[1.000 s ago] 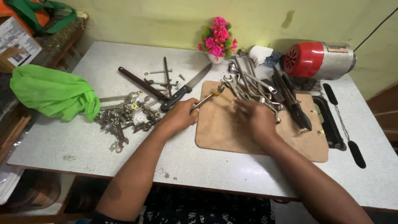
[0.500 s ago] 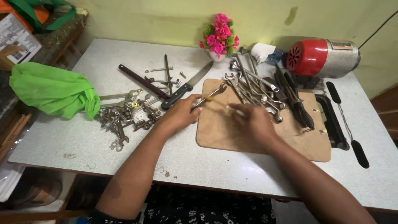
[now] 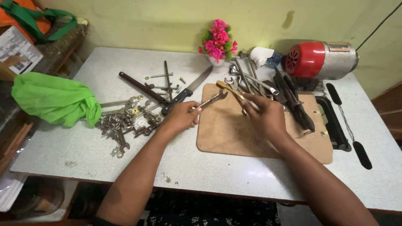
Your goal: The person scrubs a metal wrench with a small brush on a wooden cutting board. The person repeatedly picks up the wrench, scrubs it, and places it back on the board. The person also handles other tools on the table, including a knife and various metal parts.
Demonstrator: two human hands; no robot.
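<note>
head view, looking down: the left hand [image 3: 181, 117] is sitting at the left edge of the brown board [image 3: 234, 134], its grip closed around the handle end of an open-ended spanner [image 3: 212, 100], which is angling up and to the right over the board's top left corner. the right hand [image 3: 264, 114] is hovering over the middle of the board with its grip pinched on a yellowish-handled tool [image 3: 231, 90] that's pointing up-left, its tip ending just beside the spanner's head; can't tell if the two are touching.

behind the right hand a pile of spanners and pliers [image 3: 268, 86] is lying along the board's far edge. left of the left hand, a black-handled knife [image 3: 186, 92] is lying diagonally on the grey worktop [image 3: 209, 171], next to a scatter of nuts, bolts and small spanners [image 3: 125, 121]. a crumpled green cloth [image 3: 54, 100] is sitting further left. at the back, a pink flower bunch [image 3: 217, 42] in a small white vase is standing by the wall, and a red and silver motor [image 3: 320, 60] is lying on its side at the right.
</note>
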